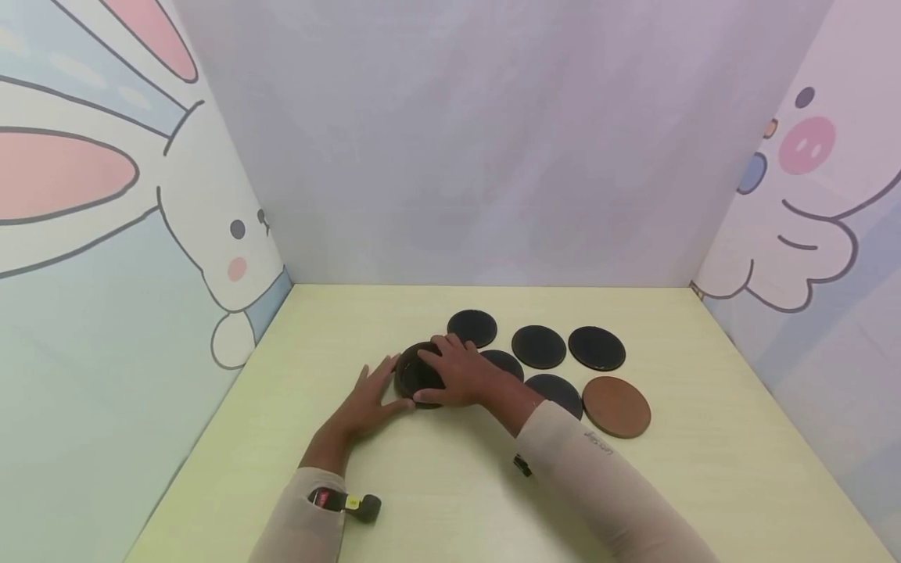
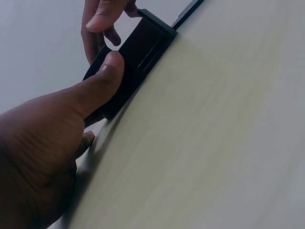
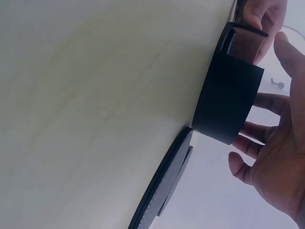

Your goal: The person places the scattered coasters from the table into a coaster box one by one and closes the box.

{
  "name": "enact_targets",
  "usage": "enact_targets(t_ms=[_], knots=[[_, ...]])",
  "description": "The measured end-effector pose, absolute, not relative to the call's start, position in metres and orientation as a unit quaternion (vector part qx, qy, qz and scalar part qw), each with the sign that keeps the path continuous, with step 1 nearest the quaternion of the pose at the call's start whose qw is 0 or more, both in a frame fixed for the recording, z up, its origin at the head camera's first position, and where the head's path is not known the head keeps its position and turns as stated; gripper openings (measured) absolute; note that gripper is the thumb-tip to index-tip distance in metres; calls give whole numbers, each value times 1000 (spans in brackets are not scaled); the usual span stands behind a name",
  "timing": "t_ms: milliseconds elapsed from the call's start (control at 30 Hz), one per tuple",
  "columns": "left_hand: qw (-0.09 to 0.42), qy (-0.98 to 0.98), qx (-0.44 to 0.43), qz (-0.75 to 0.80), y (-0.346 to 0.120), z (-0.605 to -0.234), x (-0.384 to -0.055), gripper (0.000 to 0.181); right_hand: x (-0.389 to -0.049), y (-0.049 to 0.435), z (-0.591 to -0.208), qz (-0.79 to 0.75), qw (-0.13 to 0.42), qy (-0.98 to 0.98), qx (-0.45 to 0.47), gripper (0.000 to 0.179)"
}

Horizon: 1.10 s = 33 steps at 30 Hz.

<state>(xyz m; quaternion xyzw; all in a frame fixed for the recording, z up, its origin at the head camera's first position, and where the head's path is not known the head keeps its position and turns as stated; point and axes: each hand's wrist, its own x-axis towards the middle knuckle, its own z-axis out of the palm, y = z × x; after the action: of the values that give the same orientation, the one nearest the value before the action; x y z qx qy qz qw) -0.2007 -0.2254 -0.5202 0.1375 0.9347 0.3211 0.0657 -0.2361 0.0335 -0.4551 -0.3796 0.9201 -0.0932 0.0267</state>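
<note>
A round black coaster holder with raised walls stands on the table, a notch cut in its side. My left hand grips its left side, thumb pressed against the outer wall in the left wrist view. Above it my right hand spreads over the holder's right part, covering it in the head view. Seen from the right wrist, the right fingers are apart and loosely bent beside the holder, with the thumb off its wall.
Dark round coasters lie right of the holder: one at the back, one partly under the right wrist, others further right. A brown coaster lies at the right end. Printed walls enclose the table.
</note>
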Motion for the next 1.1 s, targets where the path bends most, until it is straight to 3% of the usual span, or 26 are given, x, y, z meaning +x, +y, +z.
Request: enact_targets(t_ms=[200,500,733,1100], knots=[[61,936,147,315,-226,-521,-202,101,-233,35,-450,-106,27,935,-336,81],[50,933,165,317,-225,-519,-204,102,-234,38,-444,-144,32,962,-232,54],[51,928,164,332,-224,-517,-202,102,-237,52,-442,-149,52,967,-202,49],[46,929,166,327,-224,-518,-201,102,-239,72,-448,-137,47,970,-194,25]])
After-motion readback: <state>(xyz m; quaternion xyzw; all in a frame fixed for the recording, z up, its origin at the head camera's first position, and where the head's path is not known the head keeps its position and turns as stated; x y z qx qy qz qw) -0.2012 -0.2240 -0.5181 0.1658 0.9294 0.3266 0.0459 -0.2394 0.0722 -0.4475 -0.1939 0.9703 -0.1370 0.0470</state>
